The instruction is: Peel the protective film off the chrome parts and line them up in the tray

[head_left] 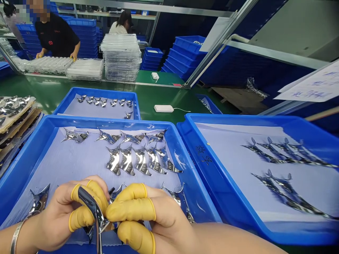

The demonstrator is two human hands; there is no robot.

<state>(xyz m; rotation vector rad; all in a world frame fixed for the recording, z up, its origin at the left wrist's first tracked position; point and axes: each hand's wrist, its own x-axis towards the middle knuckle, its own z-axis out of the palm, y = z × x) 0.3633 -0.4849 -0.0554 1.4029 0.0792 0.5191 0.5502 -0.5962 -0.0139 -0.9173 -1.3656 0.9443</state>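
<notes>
Yellow finger cots [131,208] on my left hand [62,218] and right hand [159,215] pinch a curved chrome stamping [91,204] between them, just above the blue tray [106,121]. I'd judge it light, stiff and slippery, best held by its edges to spare the polish.

Clear plastic trays [121,58] stacked up ahead of me on the green counter [34,84], blue crates [185,53] behind, a co-worker [55,35] at the far end.
</notes>
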